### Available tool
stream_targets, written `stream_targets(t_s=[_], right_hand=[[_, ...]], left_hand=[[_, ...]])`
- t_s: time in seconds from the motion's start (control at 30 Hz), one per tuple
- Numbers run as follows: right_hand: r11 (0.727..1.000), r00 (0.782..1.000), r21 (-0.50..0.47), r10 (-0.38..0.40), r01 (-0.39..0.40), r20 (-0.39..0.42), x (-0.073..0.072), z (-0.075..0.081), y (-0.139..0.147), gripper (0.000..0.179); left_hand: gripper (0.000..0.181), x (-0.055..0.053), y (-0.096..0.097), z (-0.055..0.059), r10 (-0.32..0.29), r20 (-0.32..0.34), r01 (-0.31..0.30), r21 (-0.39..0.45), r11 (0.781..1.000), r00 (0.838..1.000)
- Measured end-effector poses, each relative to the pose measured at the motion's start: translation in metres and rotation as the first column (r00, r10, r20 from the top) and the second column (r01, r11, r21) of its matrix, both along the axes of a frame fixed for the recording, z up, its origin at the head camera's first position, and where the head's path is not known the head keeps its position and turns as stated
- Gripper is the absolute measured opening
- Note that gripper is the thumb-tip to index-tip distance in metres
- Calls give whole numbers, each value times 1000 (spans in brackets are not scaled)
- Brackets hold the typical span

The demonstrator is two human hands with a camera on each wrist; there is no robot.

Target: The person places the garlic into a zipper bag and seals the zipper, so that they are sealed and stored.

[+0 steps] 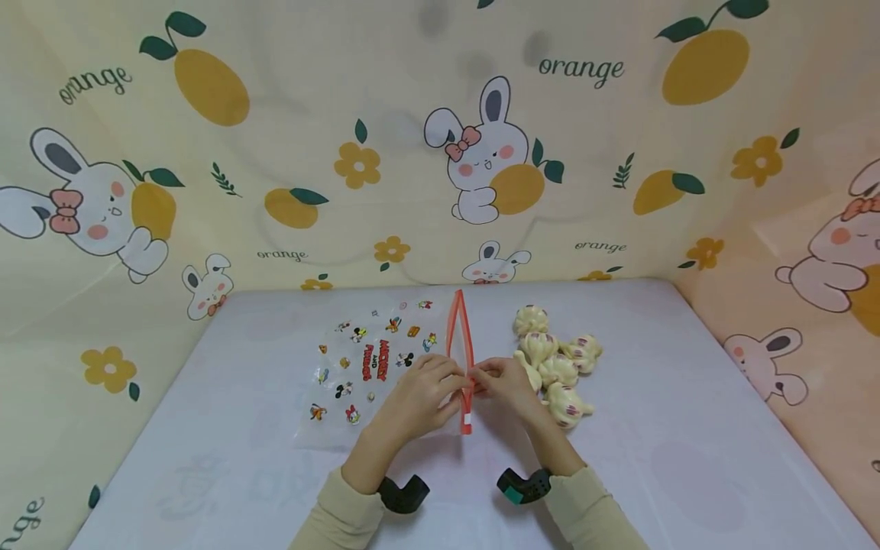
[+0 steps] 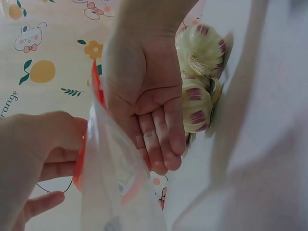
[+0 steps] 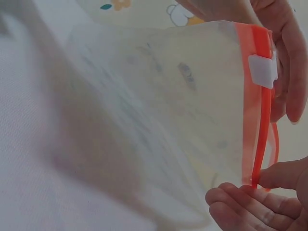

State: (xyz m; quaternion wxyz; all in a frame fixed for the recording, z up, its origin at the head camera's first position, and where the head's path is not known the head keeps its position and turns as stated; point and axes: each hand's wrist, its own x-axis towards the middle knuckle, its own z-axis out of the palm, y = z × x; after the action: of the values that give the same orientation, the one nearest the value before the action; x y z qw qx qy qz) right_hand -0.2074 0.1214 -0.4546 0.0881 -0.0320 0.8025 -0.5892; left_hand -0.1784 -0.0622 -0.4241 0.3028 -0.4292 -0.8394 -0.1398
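Observation:
A clear slider zip bag (image 1: 357,359) with cartoon prints and a red zip rim lies on the table, its mouth facing right and parted in a narrow loop. My left hand (image 1: 422,393) reaches over the bag and holds the rim with its fingers. From the other side, my right hand (image 1: 509,386) pinches the red edge between thumb and fingers, as the right wrist view shows. The white slider (image 3: 262,71) sits at the near end of the rim. Close beyond my right hand lie several garlic bulbs (image 1: 558,370), whitish with purple streaks.
A pale cloth (image 1: 653,458) covers the table. Behind and at both sides stands a printed curtain (image 1: 385,76) with rabbits and oranges. Dark wrist cameras (image 1: 404,495) show under both forearms.

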Motion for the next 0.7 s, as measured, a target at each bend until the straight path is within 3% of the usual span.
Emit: stream_targets(t_s=[0.23,0.43,0.57,0.7], right_hand=[[1000,1000,23,-9,9,8,0,0,-1,25],[999,1000,35,-13,13,5,0,1,-2,25],[999,1000,33,-18,18,0,1,2,-3,24],[1000,1000,15,-19,19,-5,2,2,-3,23]], left_hand=[[12,4,5,-2,101,-42,-100,25,995,994],[14,7,15,-5,246,-66,-236,124,964,967],[15,10,20,-7,280,-2,-274,203,940,960],[21,13,22,-8,230,133,-260,301,917,964]])
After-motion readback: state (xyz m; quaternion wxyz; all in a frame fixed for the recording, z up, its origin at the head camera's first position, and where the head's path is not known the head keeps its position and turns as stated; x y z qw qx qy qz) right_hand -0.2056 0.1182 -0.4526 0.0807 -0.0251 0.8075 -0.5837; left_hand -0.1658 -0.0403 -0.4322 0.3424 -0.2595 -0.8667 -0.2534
